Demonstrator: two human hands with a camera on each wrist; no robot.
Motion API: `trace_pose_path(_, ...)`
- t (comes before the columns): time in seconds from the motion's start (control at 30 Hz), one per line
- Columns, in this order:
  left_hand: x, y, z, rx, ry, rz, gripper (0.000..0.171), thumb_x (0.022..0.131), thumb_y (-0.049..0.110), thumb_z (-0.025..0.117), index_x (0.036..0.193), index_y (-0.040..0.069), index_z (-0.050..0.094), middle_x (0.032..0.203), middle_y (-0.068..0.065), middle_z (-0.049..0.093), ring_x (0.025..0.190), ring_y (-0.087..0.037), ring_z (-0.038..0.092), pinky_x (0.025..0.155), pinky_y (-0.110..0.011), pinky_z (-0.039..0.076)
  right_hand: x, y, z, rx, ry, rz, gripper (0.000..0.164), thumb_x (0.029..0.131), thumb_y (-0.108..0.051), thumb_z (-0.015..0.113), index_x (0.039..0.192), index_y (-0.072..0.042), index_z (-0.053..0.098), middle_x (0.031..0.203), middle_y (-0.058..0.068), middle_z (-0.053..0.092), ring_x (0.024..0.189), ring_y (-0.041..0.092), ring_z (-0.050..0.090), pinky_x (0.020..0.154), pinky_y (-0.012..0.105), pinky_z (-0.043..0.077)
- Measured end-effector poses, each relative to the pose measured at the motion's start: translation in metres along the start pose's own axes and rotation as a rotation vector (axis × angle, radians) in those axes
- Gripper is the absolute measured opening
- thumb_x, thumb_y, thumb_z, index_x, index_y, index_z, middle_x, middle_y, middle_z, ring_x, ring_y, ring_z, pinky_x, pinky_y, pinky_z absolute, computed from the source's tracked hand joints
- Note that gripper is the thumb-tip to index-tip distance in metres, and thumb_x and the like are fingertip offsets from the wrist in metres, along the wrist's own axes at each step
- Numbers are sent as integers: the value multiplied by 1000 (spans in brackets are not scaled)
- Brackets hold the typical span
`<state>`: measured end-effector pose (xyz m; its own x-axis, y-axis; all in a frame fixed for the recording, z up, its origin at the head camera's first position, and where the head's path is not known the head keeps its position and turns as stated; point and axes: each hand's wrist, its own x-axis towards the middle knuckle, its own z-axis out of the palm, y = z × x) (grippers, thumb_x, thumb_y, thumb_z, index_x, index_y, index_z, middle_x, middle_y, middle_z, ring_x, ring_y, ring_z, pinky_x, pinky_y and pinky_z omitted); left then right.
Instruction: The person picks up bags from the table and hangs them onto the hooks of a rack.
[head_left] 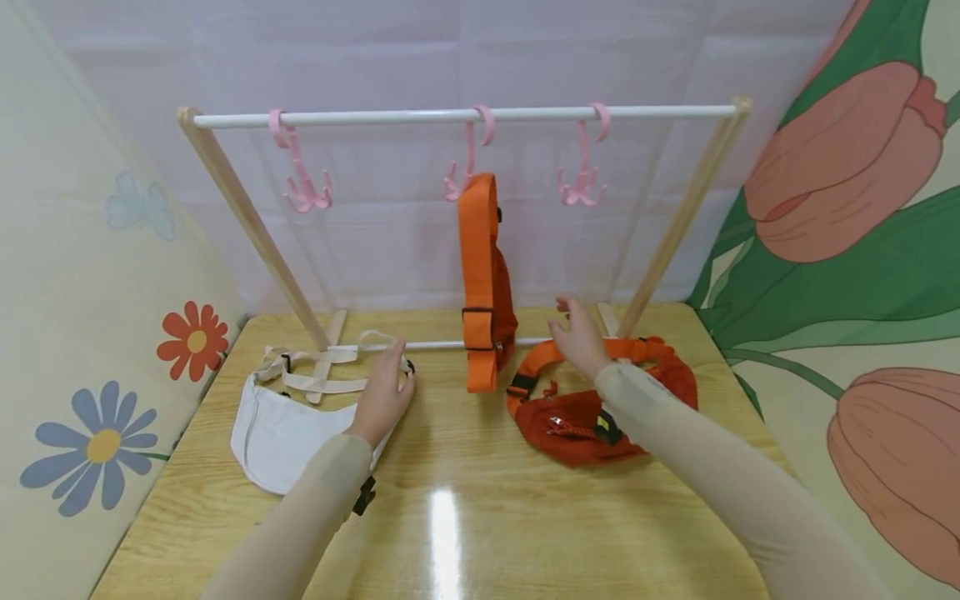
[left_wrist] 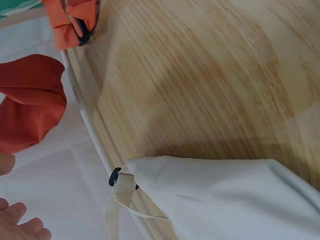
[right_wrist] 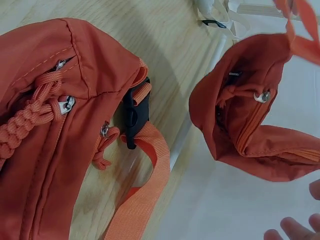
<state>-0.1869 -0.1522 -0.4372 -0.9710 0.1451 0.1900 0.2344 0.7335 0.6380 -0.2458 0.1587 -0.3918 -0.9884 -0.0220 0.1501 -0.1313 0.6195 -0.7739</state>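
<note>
An orange-red waist bag (head_left: 506,293) hangs by its bright orange strap (head_left: 477,250) from the middle pink hook (head_left: 468,158). To its left, my left hand (head_left: 384,398) is held over the right edge of a white shoulder bag (head_left: 288,437), fingers extended and holding nothing. On the other side, my right hand (head_left: 582,340) hovers with fingers loosely spread above a second orange-red waist bag (head_left: 562,425) lying on the table. In the right wrist view, that bag shows a zipper with a braided cord pull (right_wrist: 27,117) and a black buckle (right_wrist: 135,112).
A rack with wooden legs (head_left: 684,221) and a white top rail (head_left: 375,117) stands on the wooden table (head_left: 405,533). Pink hooks hang left (head_left: 303,187) and right (head_left: 582,183) with nothing on them. Flower-printed cloth (head_left: 847,167) borders the table.
</note>
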Motion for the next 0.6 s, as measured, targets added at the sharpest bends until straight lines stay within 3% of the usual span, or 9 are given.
trace_pose_path(0.6, -10, -18, 8, 35, -67, -119, 65, 96, 5, 61, 148, -17, 29, 151, -38, 33, 143, -50, 30, 120, -57, 23, -3, 5, 1, 13, -7, -7, 46, 99, -3, 54, 140, 13, 43, 138, 35, 50, 127, 49, 48, 110, 55, 39)
